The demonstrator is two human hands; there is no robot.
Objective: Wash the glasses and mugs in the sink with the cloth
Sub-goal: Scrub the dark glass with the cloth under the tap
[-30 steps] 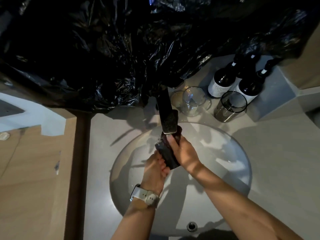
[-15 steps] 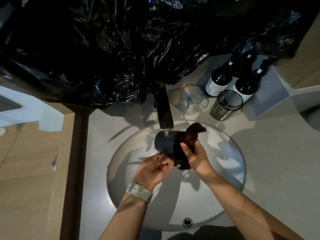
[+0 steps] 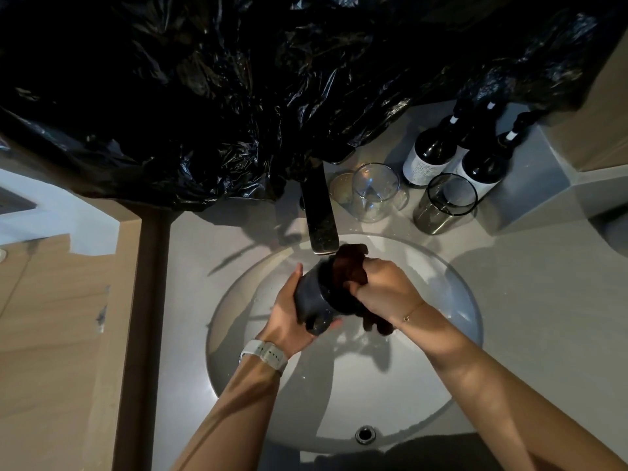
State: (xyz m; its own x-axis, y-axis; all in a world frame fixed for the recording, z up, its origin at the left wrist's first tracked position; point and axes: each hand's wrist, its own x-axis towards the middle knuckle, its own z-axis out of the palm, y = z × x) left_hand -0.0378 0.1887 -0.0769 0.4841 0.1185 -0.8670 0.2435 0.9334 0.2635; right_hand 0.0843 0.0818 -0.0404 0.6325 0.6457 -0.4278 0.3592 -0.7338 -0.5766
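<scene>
Dark glossy mug point(image 3: 314, 295) (tilted) in left hand point(image 3: 289, 321) fingers' clasp, right hand point(image 3: 382, 288) fingers clenching brown cloth point(image 3: 350, 270).

I see a dark grey mug point(image 3: 314, 302) with a dark reddish-brown cloth point(image 3: 350, 271) stuffed in it, over a pale grey sink point(image 3: 452, 334); the faucet point(image 3: 319, 217) is black with pale speckles. Toward the counter's far right corner stand dark bottles point(image 3: 431, 154) with white labels, a clear glass point(image 3: 373, 193) and a smoky, black-rimmed glass point(image 3: 441, 207); glossy black plastic sheeting point(image 3: 238, 96) covers the far edge; my wrist's watch band point(image 3: 263, 355) is white.
</scene>
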